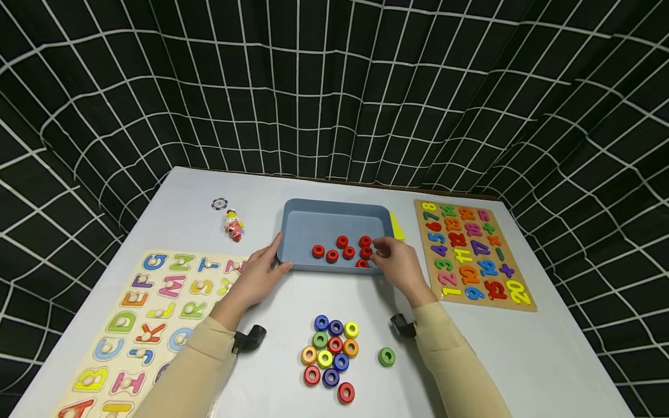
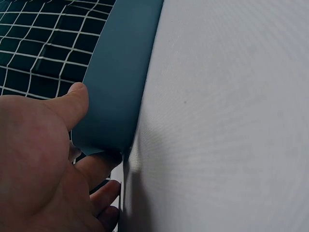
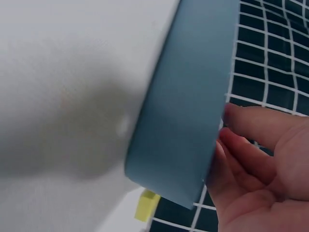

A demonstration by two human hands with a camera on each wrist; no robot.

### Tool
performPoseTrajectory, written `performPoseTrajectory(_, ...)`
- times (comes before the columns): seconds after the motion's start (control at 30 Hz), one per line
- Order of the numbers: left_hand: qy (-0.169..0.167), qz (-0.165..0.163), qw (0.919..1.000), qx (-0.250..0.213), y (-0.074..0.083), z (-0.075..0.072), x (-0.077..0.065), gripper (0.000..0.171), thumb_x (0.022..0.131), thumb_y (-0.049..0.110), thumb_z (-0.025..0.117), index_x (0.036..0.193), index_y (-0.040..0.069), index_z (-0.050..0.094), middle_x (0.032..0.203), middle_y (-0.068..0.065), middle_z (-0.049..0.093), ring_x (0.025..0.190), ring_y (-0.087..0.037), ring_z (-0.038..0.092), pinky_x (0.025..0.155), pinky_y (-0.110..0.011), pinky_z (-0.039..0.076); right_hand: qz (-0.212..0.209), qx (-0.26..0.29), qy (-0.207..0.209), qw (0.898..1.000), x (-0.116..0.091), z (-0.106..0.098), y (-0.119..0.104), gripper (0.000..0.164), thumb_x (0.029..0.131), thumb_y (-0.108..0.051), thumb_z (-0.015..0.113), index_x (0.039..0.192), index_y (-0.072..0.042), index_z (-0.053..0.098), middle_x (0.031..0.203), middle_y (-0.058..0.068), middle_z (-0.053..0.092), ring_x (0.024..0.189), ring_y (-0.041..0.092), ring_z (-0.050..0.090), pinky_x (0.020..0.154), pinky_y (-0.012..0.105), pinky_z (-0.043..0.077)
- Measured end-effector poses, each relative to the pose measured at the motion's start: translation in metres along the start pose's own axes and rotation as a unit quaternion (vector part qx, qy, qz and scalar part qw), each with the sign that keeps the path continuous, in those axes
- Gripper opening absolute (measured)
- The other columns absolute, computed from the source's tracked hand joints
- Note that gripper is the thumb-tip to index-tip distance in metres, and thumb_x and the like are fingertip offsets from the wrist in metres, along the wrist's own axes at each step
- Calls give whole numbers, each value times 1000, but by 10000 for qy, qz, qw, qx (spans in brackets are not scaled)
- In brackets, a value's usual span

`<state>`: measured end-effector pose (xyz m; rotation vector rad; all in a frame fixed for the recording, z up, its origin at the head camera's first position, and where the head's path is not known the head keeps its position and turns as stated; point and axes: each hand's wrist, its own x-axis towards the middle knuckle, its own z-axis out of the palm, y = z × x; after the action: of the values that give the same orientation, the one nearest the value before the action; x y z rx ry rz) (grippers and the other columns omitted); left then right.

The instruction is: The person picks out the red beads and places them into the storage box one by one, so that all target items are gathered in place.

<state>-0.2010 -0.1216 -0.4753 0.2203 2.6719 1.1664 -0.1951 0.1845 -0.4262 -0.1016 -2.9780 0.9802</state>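
A shallow blue-grey tray lies on the white table, with several red rings toward its front right. My left hand holds the tray's front left corner between thumb and fingers; in the left wrist view, the thumb lies at the rim of the tray wall. Over the front right corner reaches my right hand, its curled thumb and fingertips at a red ring inside the tray. The right wrist view shows those fingers behind the tray wall, which hides the ring.
Loose coloured rings cluster before the tray, with a green ring apart. Left stand a letter puzzle board, small figurine and poker chip. A number board and yellow piece lie right.
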Motion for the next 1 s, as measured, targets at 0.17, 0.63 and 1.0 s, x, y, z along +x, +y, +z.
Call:
performPoseTrajectory(0.17,3,33,10000,3,0,1,0,76,95,55,49,155,37,6,155,-19,30,144,-40,25,111,-64,28,-150,339,124,9992,-30,-13,-7,29,89,-16,69,117,-8,66,110,9,70,96,20,66,83,37,56)
performPoseTrajectory(0.63,17,151,9999,8,0,-3,-1,77,95,55,50,155,35,6,155,-22,29,143,-42,26,111,-63,28,-18,300,-2447,9691,-169,-1,-29,34,76,-29,81,106,-18,71,95,-9,68,79,4,59,73,26,55)
performPoseTrajectory(1.0,-59,114,9999,-1,0,-1,-2,77,95,54,49,155,35,5,155,-22,28,144,-43,24,112,-63,27,95,415,-2593,9648,-192,27,-15,40,72,-31,83,108,-23,67,94,-15,60,81,2,51,72,20,49)
